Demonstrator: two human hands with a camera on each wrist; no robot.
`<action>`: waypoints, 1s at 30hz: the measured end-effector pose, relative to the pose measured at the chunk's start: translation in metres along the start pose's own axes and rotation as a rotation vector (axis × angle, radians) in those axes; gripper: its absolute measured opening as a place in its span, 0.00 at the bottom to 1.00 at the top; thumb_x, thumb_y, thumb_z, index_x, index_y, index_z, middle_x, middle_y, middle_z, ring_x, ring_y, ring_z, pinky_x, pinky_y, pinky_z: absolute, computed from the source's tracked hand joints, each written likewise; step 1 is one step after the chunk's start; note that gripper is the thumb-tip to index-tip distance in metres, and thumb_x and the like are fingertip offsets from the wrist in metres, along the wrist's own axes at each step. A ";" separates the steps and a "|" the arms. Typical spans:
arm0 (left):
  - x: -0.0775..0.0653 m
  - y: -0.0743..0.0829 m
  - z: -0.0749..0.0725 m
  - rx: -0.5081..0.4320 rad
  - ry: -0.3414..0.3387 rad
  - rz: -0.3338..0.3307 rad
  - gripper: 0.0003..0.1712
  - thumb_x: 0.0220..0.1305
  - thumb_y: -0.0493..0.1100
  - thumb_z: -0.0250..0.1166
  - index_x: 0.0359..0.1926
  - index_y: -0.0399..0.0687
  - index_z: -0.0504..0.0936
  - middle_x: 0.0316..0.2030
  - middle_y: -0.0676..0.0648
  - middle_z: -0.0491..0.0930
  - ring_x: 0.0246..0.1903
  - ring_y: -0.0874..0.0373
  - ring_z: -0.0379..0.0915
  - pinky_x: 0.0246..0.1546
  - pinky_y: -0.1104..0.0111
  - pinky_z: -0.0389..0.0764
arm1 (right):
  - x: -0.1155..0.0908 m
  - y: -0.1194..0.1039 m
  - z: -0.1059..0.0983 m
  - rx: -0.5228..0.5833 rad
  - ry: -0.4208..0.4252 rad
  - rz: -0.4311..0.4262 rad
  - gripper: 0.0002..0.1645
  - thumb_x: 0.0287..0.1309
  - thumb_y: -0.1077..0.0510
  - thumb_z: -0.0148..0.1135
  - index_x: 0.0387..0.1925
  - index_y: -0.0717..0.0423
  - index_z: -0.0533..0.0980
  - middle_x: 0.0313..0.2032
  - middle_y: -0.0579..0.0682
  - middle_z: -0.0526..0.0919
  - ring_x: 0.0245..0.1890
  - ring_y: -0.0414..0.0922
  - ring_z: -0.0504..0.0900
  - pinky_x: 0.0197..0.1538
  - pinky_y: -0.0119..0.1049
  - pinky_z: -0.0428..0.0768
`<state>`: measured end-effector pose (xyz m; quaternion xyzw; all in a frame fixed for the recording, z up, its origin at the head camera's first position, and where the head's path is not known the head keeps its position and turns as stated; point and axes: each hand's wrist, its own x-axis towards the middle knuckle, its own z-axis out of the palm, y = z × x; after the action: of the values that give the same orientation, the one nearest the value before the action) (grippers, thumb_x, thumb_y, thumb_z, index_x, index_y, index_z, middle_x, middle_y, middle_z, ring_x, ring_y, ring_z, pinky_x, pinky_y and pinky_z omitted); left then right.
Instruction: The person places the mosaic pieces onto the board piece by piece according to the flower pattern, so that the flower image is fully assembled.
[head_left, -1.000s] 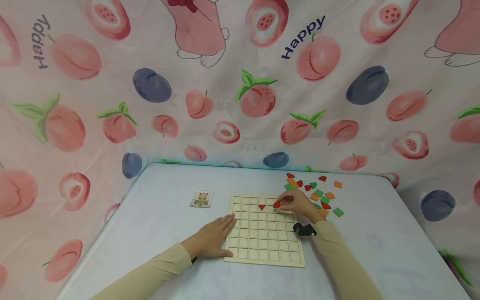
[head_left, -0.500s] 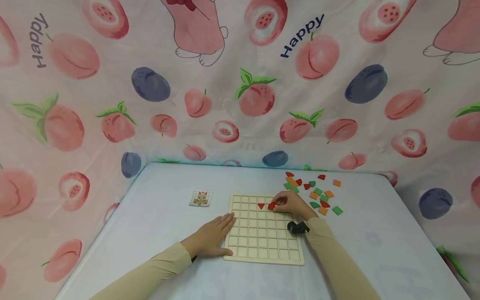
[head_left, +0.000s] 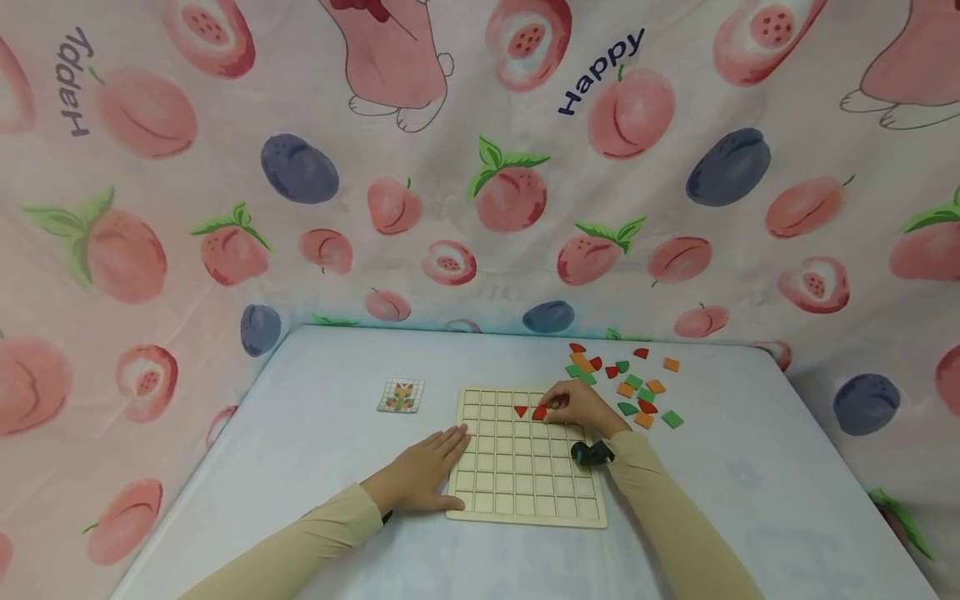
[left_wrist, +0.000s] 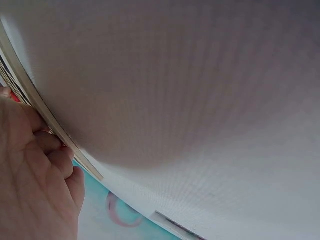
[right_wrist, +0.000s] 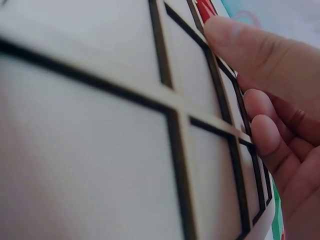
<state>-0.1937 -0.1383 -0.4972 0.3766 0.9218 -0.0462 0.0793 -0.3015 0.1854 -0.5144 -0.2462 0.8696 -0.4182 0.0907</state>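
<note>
Red tile (head_left: 539, 413) is at the grid board (head_left: 525, 520)'s second row from the far edge, just right of the red triangle (head_left: 521, 411). Your right hand (head_left: 581, 406) has it pinched; can't tell if it's seated. Release it skewed and it could perch on a divider; overshoot left and you may knock the triangle. Your left hand (head_left: 418, 472) lies flat, fingers extended, on the left edge: ease off and the board might slide.

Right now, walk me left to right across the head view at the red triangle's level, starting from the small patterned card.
Patterned card → board's left rim → red triangle → pinched red piece → right hand → rounded green piece → loose red piece → rightmost green piece.
</note>
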 end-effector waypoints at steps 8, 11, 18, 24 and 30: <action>0.001 -0.001 0.002 0.024 0.003 0.002 0.57 0.58 0.77 0.45 0.73 0.39 0.48 0.74 0.41 0.46 0.73 0.51 0.43 0.71 0.61 0.55 | 0.000 -0.001 -0.002 -0.008 -0.016 -0.005 0.13 0.48 0.59 0.71 0.38 0.57 0.83 0.34 0.51 0.82 0.30 0.35 0.76 0.35 0.28 0.78; 0.001 -0.001 0.002 0.025 0.011 0.003 0.57 0.57 0.77 0.45 0.73 0.39 0.48 0.74 0.41 0.46 0.73 0.51 0.44 0.71 0.61 0.56 | 0.000 -0.002 -0.003 -0.017 -0.027 -0.004 0.12 0.49 0.59 0.70 0.38 0.58 0.83 0.34 0.51 0.82 0.31 0.35 0.76 0.35 0.28 0.78; 0.000 0.000 0.000 0.009 0.009 0.000 0.57 0.57 0.76 0.47 0.73 0.39 0.48 0.74 0.41 0.46 0.73 0.50 0.44 0.71 0.61 0.55 | 0.001 -0.005 -0.004 -0.070 -0.031 0.014 0.10 0.49 0.59 0.70 0.36 0.56 0.84 0.32 0.49 0.82 0.29 0.36 0.76 0.33 0.27 0.77; -0.001 0.002 -0.004 -0.008 -0.012 -0.016 0.57 0.57 0.75 0.48 0.73 0.39 0.47 0.74 0.41 0.45 0.73 0.51 0.43 0.72 0.62 0.54 | 0.001 -0.005 -0.004 -0.071 -0.034 -0.004 0.11 0.49 0.58 0.70 0.37 0.56 0.84 0.32 0.50 0.82 0.29 0.36 0.76 0.33 0.28 0.78; -0.002 0.002 -0.004 -0.013 -0.010 -0.013 0.57 0.58 0.76 0.47 0.73 0.39 0.47 0.74 0.41 0.45 0.73 0.51 0.43 0.72 0.61 0.54 | 0.000 -0.002 -0.007 -0.037 -0.059 -0.003 0.13 0.50 0.57 0.70 0.40 0.55 0.84 0.35 0.50 0.82 0.31 0.35 0.76 0.36 0.28 0.78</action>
<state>-0.1912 -0.1374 -0.4929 0.3697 0.9242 -0.0427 0.0861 -0.3035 0.1889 -0.5091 -0.2614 0.8738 -0.3946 0.1111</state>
